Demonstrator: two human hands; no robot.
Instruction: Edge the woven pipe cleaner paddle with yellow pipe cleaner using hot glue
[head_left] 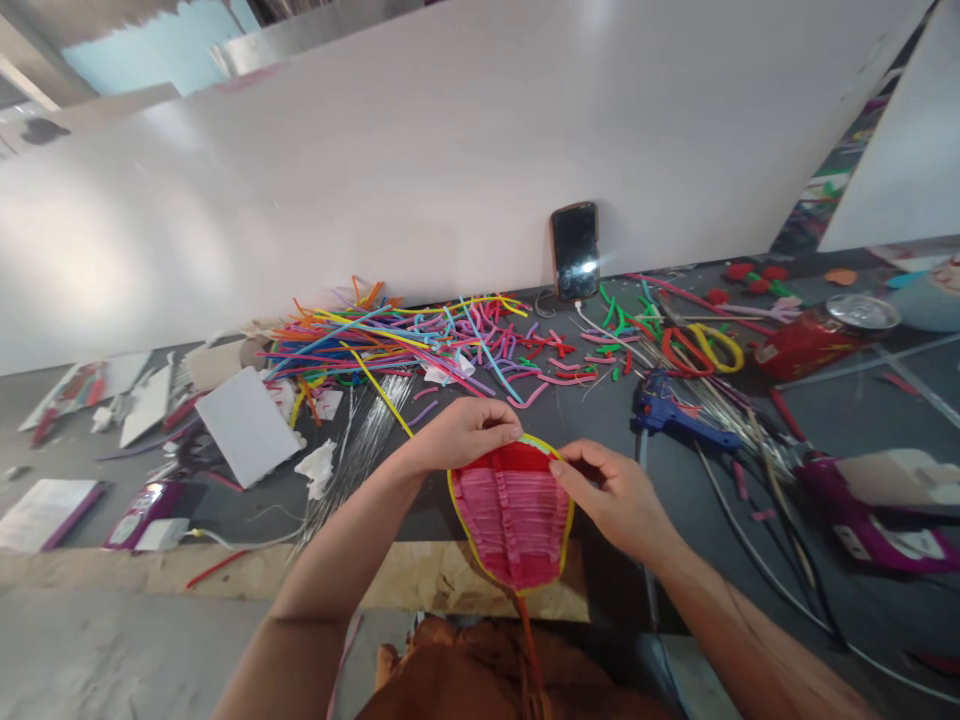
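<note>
Between my hands is a petal-shaped piece made of pink and red pipe cleaners, edged in yellow, with an orange-red stem pointing down toward my lap. My left hand pinches its upper left rim, fingers closed. At the upper right rim, my right hand grips the edge between thumb and fingers. A pale strip shows along the top rim between the two hands. Behind them lies a heap of coloured pipe cleaners. To the right of my right hand rests a blue glue gun.
A phone leans on the white board at the back. On the right are a red can, a purple device and cables. A white card, thin wires and a purple gadget lie on the left.
</note>
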